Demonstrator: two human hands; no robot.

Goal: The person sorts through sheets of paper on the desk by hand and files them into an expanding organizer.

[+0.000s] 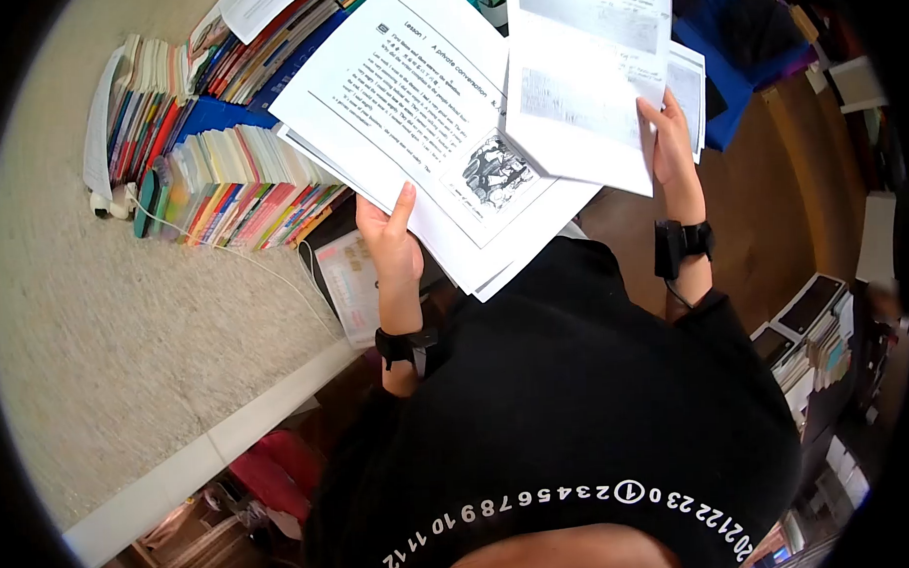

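My left hand [391, 236] grips the lower left edge of a stack of printed sheets [386, 46], thumb on top. The uppermost sheet is headed "Lesson 1 A private conversation" and has a black-and-white picture [493, 170] near its lower right. My right hand [670, 141] is closed on the right edge of some white papers [588, 84], thumb in front. These papers overlap the right side of the stack, and faint print shows on them. Another sheet [685, 81] sticks out behind my right hand. A black band with a small box is strapped on each wrist.
Books [256, 196] stand in rows on the speckled surface [127, 366] at left, with a white cable [264, 263] before them. A clear pouch [352, 283] lies below my left hand. Blue bins [722, 64] stand at upper right, and more books [832, 351] at right.
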